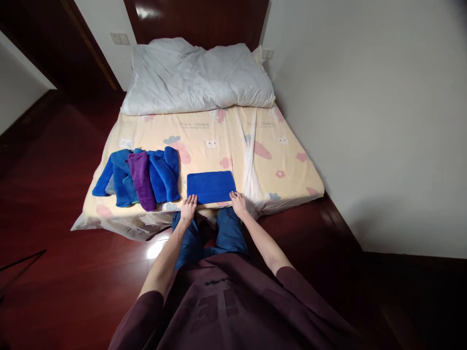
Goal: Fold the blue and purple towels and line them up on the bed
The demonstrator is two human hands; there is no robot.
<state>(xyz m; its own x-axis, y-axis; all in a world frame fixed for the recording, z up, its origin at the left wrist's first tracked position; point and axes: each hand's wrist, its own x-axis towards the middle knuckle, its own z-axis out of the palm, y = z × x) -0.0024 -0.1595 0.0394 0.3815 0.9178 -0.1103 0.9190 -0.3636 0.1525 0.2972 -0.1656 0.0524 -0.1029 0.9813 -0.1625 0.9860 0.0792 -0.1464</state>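
Note:
A blue towel (211,185) lies flat as a rectangle on the front part of the bed, a straight crease running along its near side. My left hand (188,206) is closed on its near left corner, fingers over the cloth. At the near right corner, my right hand (238,201) pinches the edge in the same way. Left of the towel is a pile of rolled or loosely folded cloths in blue and teal, with a purple cloth (141,181) on top.
The bed (292,160) has a cream sheet printed with rabbits and carrots. A thick white quilt (197,80) is bunched against the dark headboard (204,22). A white wall (372,107) stands on the right, and a thin black rod (24,260) shows above the floor at far left.

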